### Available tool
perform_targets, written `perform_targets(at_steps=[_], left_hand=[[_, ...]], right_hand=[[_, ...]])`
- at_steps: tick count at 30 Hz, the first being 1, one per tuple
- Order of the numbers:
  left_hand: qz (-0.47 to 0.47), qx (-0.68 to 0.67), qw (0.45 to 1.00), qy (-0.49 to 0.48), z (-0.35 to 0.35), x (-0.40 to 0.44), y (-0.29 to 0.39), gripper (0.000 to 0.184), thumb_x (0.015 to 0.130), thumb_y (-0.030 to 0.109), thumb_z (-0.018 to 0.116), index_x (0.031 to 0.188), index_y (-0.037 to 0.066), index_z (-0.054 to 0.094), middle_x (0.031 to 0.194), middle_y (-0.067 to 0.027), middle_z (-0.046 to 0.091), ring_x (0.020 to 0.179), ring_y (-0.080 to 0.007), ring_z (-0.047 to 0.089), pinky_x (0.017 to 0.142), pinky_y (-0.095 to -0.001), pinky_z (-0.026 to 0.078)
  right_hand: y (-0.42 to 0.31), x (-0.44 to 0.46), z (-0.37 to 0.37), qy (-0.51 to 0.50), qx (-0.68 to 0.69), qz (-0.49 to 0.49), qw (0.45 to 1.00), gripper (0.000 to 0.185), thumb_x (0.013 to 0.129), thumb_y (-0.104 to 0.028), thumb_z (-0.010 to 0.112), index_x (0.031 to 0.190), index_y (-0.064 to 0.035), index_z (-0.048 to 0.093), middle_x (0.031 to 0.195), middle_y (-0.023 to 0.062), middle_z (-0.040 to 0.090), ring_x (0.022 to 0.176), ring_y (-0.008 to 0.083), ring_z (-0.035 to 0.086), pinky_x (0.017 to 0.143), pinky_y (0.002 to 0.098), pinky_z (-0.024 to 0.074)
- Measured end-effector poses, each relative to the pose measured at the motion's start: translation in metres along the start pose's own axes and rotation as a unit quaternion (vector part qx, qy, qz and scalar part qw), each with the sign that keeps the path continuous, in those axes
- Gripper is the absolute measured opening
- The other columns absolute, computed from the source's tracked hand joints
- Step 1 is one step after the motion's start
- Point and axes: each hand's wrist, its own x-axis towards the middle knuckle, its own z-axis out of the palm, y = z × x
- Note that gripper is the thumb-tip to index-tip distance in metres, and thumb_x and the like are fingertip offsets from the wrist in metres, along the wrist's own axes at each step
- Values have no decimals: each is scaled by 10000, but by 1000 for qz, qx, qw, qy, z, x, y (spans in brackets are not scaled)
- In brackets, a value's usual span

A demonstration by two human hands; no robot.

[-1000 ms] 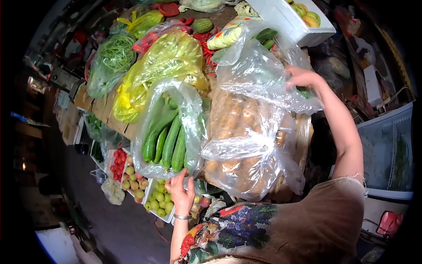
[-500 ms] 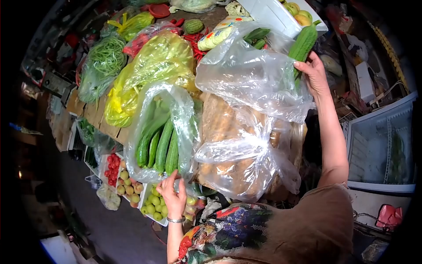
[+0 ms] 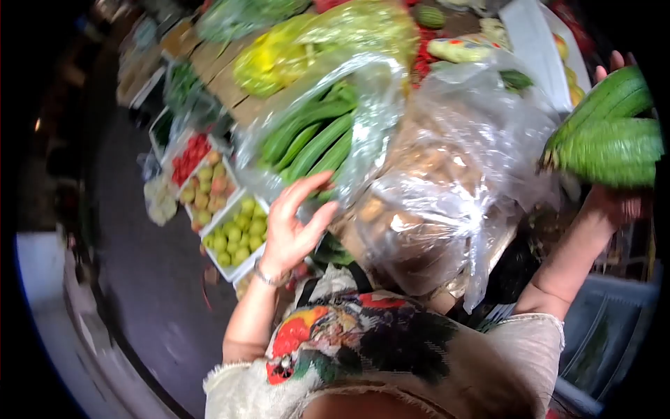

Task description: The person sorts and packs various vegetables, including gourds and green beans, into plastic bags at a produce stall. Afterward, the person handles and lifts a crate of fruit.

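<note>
At the right edge, my right hand is wrapped round green luffa gourds, which look like two and are slightly blurred. The gourds hide most of the palm; fingertips show above them. My left hand is open, thumb and fingers apart, at the near edge of a clear plastic bag. Several long green gourds lie inside that bag, pointing towards me. Whether my left fingertips touch the bag, I cannot tell. Beside it, a knotted clear bag covers brownish contents that are hard to make out.
Yellow bags of greens lie behind, near red chillies. Open boxes of green fruit, peaches and red tomatoes stand at the left. A white foam box is at the back right; a glass-topped chest stands lower right.
My right hand has moved right and towards me with the luffa gourds, away from the clear bag at the back. My left hand has opened wider. The whole view has shifted.
</note>
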Motion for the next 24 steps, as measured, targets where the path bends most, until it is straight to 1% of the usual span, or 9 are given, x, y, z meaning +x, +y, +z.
perform_targets(at_steps=[1,4,7,10,13,16,19,21,24], left_hand=[[11,-92,996,-17,-3,5,12,505,812,120,723,1277,-6,569,1138,-128,676,1095,-193,609,983,-337,436],[25,-315,942,-117,0,10,29,1018,703,349,841,1488,16,285,1437,-165,445,1277,-248,485,1058,-380,373],[35,-447,890,-88,20,0,32,1203,655,366,854,1540,76,93,1510,-131,302,1236,-227,487,1019,-378,399],[2,-547,833,-83,13,-10,25,1253,696,252,836,1534,79,-78,1583,-142,128,1453,-238,172,1165,-390,175],[-58,-459,887,0,3,-32,4,1123,726,112,779,1543,72,9,1539,-139,251,1409,-228,281,1143,-368,236],[-113,-337,934,42,-7,-44,-13,1082,729,64,772,1542,63,57,1508,-135,313,1351,-208,374,1110,-353,305],[-129,-290,947,44,-14,-44,-32,997,730,-6,747,1529,36,153,1482,-121,364,1316,-184,403,1088,-316,318],[-144,-195,969,44,-14,-42,-52,1000,706,44,789,1521,47,210,1448,-127,414,1260,-172,453,1045,-297,374],[-171,-69,983,24,-22,-30,-57,1006,679,61,805,1517,80,250,1454,-141,406,1278,-185,443,1052,-310,377]], right_hand=[[16,0,20,-25,51,53,997,905,783,-408,611,1461,60,235,1511,286,235,1379,418,307,1150,512,252],[63,-25,86,-110,68,207,970,747,736,-324,656,1344,45,429,1370,229,422,1213,318,489,1024,403,417],[112,-62,131,-167,50,346,922,665,743,-218,705,1317,17,467,1268,164,515,1125,255,546,949,361,469],[142,-81,151,-254,61,400,878,649,774,-192,745,1333,-22,464,1232,121,541,1106,231,544,921,357,469],[169,-69,148,-381,-51,304,872,626,792,-221,759,1325,-33,491,1262,122,540,1167,269,521,992,395,430],[190,-55,128,-534,-312,190,763,601,812,-302,723,1320,-51,523,1438,179,423,1347,353,373,1123,490,272],[227,-69,94,-507,-487,114,702,534,819,-206,682,1316,-83,533,1367,179,489,1285,339,437,1128,544,232],[244,-68,81,-557,-610,40,561,394,787,-106,644,1179,-77,625,1142,172,620,1176,346,511,1102,572,246],[232,-62,82,-614,-576,99,531,229,755,-60,617,973,-60,687,874,145,653,1041,333,553,1054,538,299]])
